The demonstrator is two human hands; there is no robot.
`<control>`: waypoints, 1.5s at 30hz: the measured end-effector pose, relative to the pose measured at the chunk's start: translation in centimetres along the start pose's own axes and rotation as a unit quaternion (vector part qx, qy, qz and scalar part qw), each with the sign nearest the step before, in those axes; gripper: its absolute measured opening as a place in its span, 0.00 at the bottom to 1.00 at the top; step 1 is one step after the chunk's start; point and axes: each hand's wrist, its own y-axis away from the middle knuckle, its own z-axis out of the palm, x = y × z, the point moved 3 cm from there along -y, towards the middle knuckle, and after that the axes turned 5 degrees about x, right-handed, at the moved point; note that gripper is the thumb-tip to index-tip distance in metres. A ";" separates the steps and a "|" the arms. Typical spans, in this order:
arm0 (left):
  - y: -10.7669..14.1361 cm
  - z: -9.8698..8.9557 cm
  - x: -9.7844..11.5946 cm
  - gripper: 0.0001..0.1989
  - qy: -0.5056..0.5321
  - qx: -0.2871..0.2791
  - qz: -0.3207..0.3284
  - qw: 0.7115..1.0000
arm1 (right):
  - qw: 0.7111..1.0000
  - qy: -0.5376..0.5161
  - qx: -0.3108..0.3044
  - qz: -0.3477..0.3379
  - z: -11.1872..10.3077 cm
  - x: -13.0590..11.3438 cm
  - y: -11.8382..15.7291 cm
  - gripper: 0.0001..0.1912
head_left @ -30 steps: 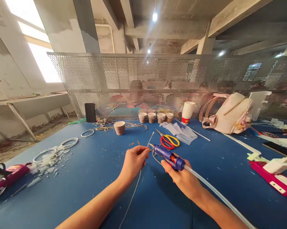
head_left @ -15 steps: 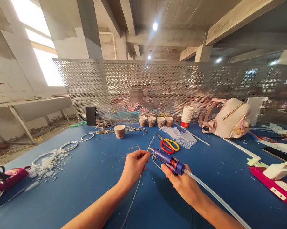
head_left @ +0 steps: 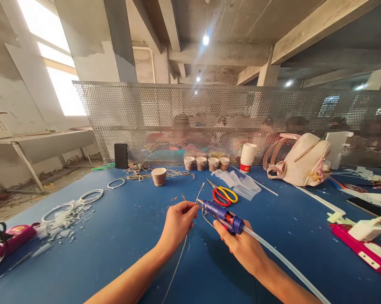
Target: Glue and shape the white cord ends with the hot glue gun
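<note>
My left hand (head_left: pixel 178 221) pinches a thin grey cord (head_left: pixel 179 262), whose twisted tip stands up above the fingers and whose tail runs down toward the near edge. Wrapped in my right hand (head_left: pixel 241 242) is a blue glue gun (head_left: pixel 218 213), with a long clear glue stick (head_left: pixel 280 256) coming out of its back. The gun's nozzle is at the cord, close beside my left fingertips; whether they touch is too small to tell. Scissors (head_left: pixel 224 196) with red and yellow handles lie just beyond the gun. A cord-wrapped cup (head_left: pixel 159 177) stands farther back.
Several small cups (head_left: pixel 201 164), a paper cup stack (head_left: pixel 249 157) and a pink backpack (head_left: pixel 308 160) line the back. Clear glue sticks (head_left: pixel 245 188) lie right of centre. White rings (head_left: pixel 91 196) and scraps are left. Power strips (head_left: pixel 361 249) sit at both sides; a perforated screen (head_left: pixel 165 105) stands behind.
The camera view has shifted slightly. Both hands keep nearly the same pose, with the nozzle still at the cord.
</note>
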 end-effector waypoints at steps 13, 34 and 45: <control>0.0 -0.1 -0.1 0.12 0.009 0.003 0.007 1.000 | 1.000 -0.003 -0.020 0.000 0.0 0.1 -0.2 0.22; -0.1 0.0 -0.1 0.11 -0.013 -0.003 0.011 1.000 | 0.999 0.032 -0.028 -0.017 -0.4 0.2 -0.2 0.20; 0.2 0.0 0.1 0.12 0.008 -0.008 0.006 1.000 | 0.997 0.050 -0.054 -0.033 -0.5 0.1 -0.3 0.20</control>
